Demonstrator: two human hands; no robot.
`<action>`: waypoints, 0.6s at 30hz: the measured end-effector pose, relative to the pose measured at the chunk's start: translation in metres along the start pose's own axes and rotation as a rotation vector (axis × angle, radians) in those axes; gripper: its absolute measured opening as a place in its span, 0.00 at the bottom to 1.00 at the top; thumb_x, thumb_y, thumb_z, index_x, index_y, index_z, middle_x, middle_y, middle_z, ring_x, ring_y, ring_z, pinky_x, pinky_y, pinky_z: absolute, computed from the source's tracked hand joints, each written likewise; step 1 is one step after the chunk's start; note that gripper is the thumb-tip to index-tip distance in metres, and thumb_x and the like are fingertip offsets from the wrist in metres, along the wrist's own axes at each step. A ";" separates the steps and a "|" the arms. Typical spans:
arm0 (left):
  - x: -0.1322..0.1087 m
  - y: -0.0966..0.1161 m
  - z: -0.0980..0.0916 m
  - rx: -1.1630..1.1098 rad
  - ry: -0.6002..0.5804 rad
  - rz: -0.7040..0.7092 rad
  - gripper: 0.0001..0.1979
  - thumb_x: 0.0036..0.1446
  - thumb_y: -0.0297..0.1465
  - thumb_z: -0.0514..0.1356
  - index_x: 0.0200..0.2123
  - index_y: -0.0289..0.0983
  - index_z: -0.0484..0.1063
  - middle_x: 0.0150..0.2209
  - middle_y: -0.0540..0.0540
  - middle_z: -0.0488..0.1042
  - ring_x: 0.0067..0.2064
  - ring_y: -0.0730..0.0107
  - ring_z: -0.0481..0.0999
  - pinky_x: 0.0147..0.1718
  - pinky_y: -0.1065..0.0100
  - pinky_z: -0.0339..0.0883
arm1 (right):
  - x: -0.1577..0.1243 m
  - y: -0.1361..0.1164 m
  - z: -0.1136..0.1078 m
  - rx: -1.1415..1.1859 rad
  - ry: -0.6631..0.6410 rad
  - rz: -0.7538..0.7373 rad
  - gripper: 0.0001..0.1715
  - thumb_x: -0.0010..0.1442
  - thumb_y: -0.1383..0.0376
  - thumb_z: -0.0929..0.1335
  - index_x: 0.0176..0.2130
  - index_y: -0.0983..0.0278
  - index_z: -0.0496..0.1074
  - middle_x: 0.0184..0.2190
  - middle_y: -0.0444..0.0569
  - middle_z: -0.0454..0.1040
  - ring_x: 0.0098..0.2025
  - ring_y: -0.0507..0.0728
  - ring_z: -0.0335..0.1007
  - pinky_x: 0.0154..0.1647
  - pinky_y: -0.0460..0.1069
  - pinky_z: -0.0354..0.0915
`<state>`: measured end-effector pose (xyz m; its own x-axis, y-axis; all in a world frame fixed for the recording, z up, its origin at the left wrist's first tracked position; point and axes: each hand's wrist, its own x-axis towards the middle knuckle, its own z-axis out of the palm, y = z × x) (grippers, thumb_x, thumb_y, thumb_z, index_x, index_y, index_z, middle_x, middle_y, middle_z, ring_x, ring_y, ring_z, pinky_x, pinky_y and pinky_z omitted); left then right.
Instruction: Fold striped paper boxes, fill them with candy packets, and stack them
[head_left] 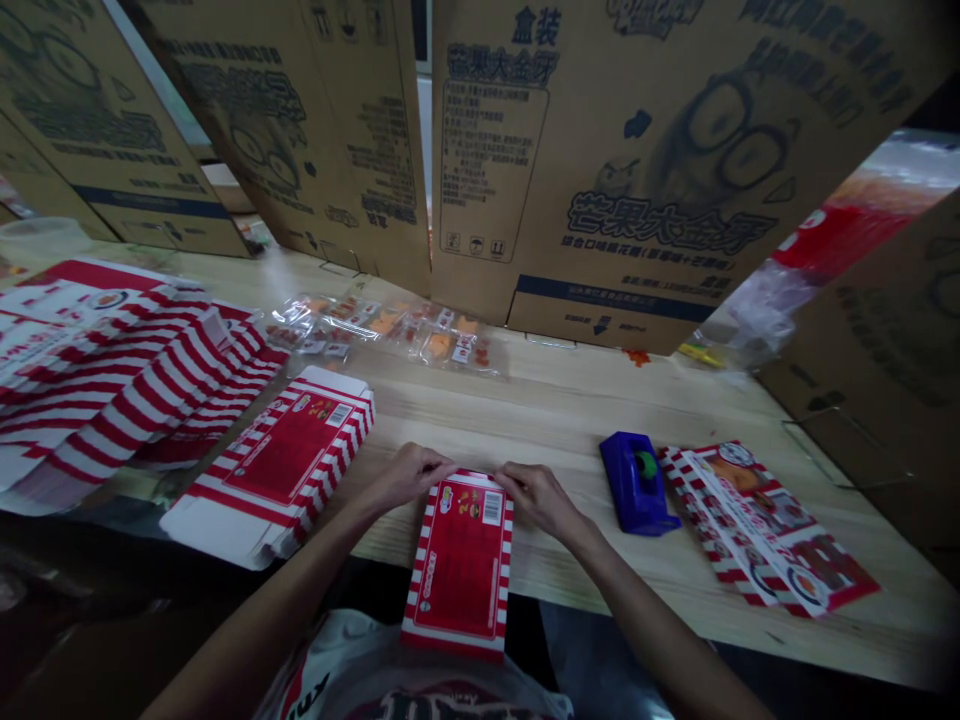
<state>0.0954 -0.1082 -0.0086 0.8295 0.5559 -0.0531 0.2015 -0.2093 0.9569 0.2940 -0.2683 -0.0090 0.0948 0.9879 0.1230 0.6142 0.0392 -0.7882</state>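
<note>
The red carton [459,575] is lying between the two hands, its far end meeting the fingertips and its body stretching back from them toward the wearer's shirt [442,690], past the near edge of the desk [555,405]. It is looking like thin printed card: probably light, stiff along the folds, easily creased on the broad panel, and perhaps a little slick on the printed face. Whether anything is filling it, I cannot tell. The far corners and side edges are offering the firmest hold; pressing on the middle of the panel would be risking a dent.

The left hand [412,475] is pinching at the far left corner, thumb and fingers drawn together on the card edge. The right hand [538,495] is doing likewise at the far right corner, its fingers curling inward and closing on the rim. The exact fingertip contact is too small to make out.

A blue tape dispenser [634,485] is sitting to the right of the right hand, and a stack of cartons [274,455] is resting left of the left hand.
</note>
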 end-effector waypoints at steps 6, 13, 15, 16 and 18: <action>-0.009 -0.008 0.005 0.106 -0.056 0.034 0.13 0.52 0.34 0.61 0.18 0.34 0.75 0.17 0.52 0.68 0.22 0.74 0.62 0.23 0.73 0.51 | -0.010 0.009 0.014 0.255 0.043 0.176 0.17 0.58 0.54 0.68 0.26 0.64 0.75 0.22 0.45 0.74 0.25 0.53 0.65 0.27 0.46 0.59; -0.010 0.007 0.000 0.149 -0.032 0.020 0.07 0.48 0.30 0.62 0.28 0.36 0.81 0.23 0.47 0.77 0.24 0.71 0.69 0.24 0.74 0.57 | 0.000 0.003 0.002 0.470 0.050 0.294 0.14 0.47 0.56 0.75 0.28 0.65 0.77 0.25 0.47 0.77 0.26 0.54 0.70 0.28 0.47 0.65; -0.008 0.016 -0.004 0.150 -0.043 0.020 0.07 0.48 0.31 0.62 0.26 0.35 0.80 0.22 0.48 0.76 0.24 0.72 0.69 0.23 0.74 0.57 | 0.004 -0.004 -0.005 0.451 0.039 0.289 0.13 0.47 0.58 0.75 0.27 0.65 0.76 0.24 0.47 0.77 0.26 0.54 0.70 0.27 0.47 0.64; -0.007 0.019 -0.006 0.148 -0.050 0.021 0.07 0.48 0.31 0.62 0.25 0.35 0.80 0.21 0.48 0.75 0.24 0.72 0.69 0.23 0.75 0.57 | 0.005 -0.007 -0.008 0.446 0.034 0.289 0.12 0.47 0.58 0.75 0.26 0.65 0.76 0.23 0.47 0.76 0.25 0.54 0.69 0.26 0.46 0.63; -0.006 0.025 -0.009 0.141 -0.062 0.021 0.08 0.48 0.31 0.62 0.24 0.35 0.79 0.20 0.49 0.74 0.24 0.72 0.68 0.23 0.75 0.57 | 0.007 -0.013 -0.011 0.440 0.028 0.291 0.11 0.47 0.59 0.74 0.24 0.65 0.75 0.22 0.46 0.75 0.24 0.54 0.68 0.24 0.46 0.62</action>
<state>0.0912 -0.1096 0.0182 0.8641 0.5003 -0.0554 0.2514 -0.3335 0.9086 0.2955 -0.2637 0.0085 0.2367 0.9631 -0.1278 0.1727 -0.1711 -0.9700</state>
